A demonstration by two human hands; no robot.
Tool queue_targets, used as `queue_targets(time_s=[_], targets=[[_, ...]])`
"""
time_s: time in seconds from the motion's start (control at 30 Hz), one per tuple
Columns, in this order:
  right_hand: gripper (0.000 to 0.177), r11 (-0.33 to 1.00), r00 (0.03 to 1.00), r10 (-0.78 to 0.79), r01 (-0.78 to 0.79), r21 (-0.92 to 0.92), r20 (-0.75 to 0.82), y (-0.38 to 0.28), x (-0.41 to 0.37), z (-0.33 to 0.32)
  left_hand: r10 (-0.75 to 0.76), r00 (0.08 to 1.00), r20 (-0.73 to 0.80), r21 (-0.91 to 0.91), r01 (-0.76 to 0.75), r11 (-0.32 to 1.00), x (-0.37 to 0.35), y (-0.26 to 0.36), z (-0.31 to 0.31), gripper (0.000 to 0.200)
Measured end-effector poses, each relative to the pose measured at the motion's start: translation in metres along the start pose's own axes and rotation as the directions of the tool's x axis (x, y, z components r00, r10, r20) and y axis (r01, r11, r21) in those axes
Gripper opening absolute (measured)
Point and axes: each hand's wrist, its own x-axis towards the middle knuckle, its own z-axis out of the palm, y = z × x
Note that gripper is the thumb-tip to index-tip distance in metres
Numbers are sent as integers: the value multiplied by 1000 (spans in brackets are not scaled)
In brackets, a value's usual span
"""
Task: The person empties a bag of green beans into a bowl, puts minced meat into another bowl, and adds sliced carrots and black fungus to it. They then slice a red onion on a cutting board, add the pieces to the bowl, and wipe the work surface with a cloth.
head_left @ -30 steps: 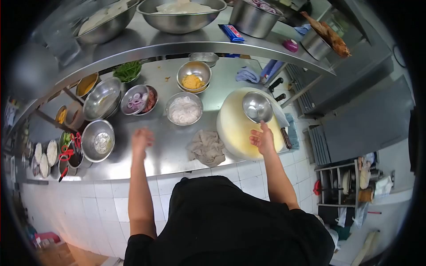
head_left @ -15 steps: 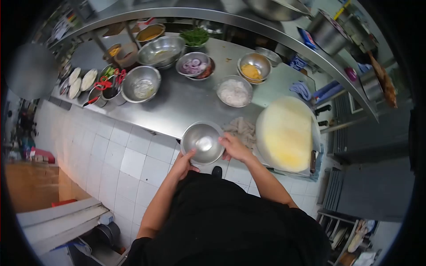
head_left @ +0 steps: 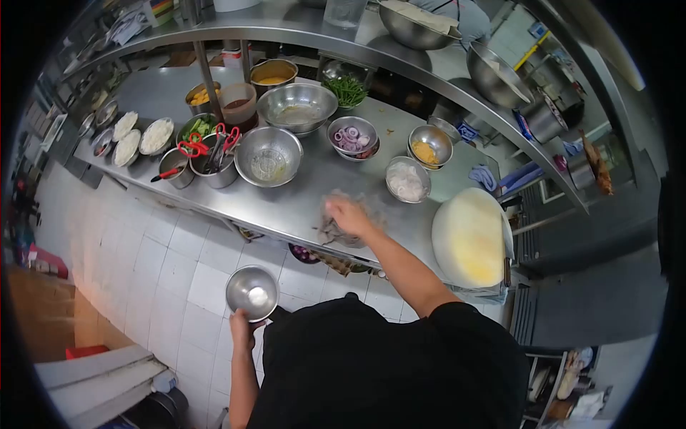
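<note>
My left hand (head_left: 243, 329) grips the rim of an empty steel mixing bowl (head_left: 241, 282), out past the counter's edge above the floor tiles. On the steel counter (head_left: 279, 211), my right hand (head_left: 346, 214) is closed on a crumpled grey-brown cloth (head_left: 334, 233), which is blurred by motion. Right of the cloth stands a bowl of whitish, wet-looking food (head_left: 406, 180). Beyond it are a bowl of sliced purple onion (head_left: 353, 134) and a bowl with something yellow (head_left: 426, 151).
A thick round cutting board (head_left: 468, 236) stands at the counter's right end. To the left are a steel bowl (head_left: 268, 157), containers with red-handled scissors (head_left: 227, 137), and bowls of white food (head_left: 156, 136). A steel shelf (head_left: 300, 33) runs overhead. A person's grey sleeve (head_left: 468, 21) shows behind it.
My left hand has carried the bowl left and down, away from the counter. My right hand has let go of the bowl and taken the cloth, which has shifted left along the counter.
</note>
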Motion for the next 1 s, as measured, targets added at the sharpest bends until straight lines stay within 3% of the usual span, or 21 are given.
queue_targets(time_s=[0.03, 0.07, 0.1, 0.2, 0.23, 0.3, 0.37, 0.43, 0.47, 0.53, 0.57, 0.63, 0.67, 0.7, 0.77, 0.8, 0.83, 0.87, 0.9, 0.97, 1.0], targets=[[51, 1000, 1000, 12, -12, -5, -14, -11, 8, -12, 9, 1000, 4, 8, -9, 1000, 6, 4, -16, 43], [42, 998, 960, -44, 29, -59, -275, -28, 12, -26, 22, 1000, 4, 57, -22, 998, 11, 11, -30, 43], [34, 991, 854, -110, 53, -125, -509, -40, 16, -40, 32, 999, 4, 104, -32, 994, 14, 18, -44, 44], [33, 983, 644, 176, -154, 100, -745, -31, 16, -110, 40, 994, -99, 221, -17, 975, 24, 25, -71, 46], [33, 992, 520, 67, -130, -1, -852, 8, 21, -134, 67, 982, -174, 231, -26, 973, 13, 31, -65, 42], [33, 983, 272, 176, -102, 154, -946, 93, 33, -190, 77, 981, -180, 235, -33, 972, 20, 13, -86, 37], [36, 923, 172, 350, -232, 308, -921, 143, 25, -249, 28, 955, -296, 219, 40, 975, 29, -24, -109, 33], [46, 762, 241, 646, -267, 591, -724, 216, 23, -307, -76, 934, -350, 141, 132, 981, 18, -71, -130, 36], [46, 770, 261, 636, -274, 576, -726, 241, 26, -322, -138, 889, -436, 55, 179, 982, 11, -100, -137, 32], [66, 555, 319, 798, -55, 830, -512, 281, 31, -346, -322, 766, -557, -192, 259, 947, -15, -153, -148, 28], [76, 467, 319, 856, -139, 873, -407, 291, 49, -364, -471, 664, -582, -384, 286, 878, -55, -191, -119, 27], [91, 328, 314, 917, -249, 911, -245, 303, 55, -372, -430, 652, -624, -463, 135, 876, -101, -217, -80, 23], [97, 294, 342, 921, -293, 910, -187, 314, 63, -374, -552, 508, -661, -593, 98, 799, -111, -223, -61, 21], [97, 298, 362, 916, -328, 896, -173, 314, 69, -371, -554, 455, -697, -611, 28, 791, -124, -228, -42, 20], [99, 189, 319, 939, -156, 970, -131, 311, 79, -364, -505, 593, -627, -536, 142, 832, -141, -257, -41, 22], [99, 190, 335, 935, -185, 964, -120, 318, 86, -363, -545, 524, -654, -588, 102, 803, -140, -262, -34, 25], [87, 185, 443, 891, -147, 972, -103, 326, 93, -365, -532, 597, -600, -573, 143, 807, -140, -273, -40, 28], [76, 171, 542, 836, -109, 979, -86, 337, 102, -367, -570, 591, -570, -576, 207, 791, -139, -270, -39, 28], [76, 168, 551, 832, -132, 977, -69, 347, 109, -367, -455, 655, -603, -505, 128, 854, -139, -271, -35, 28], [32, 236, 552, 828, -195, 952, -92, 370, 118, -365, -474, 633, -612, -507, 147, 850, -128, -258, -32, 27], [30, 253, 657, 738, -57, 966, -155, 380, 110, -359, -447, 651, -614, -493, 126, 861, -123, -249, -27, 26]])
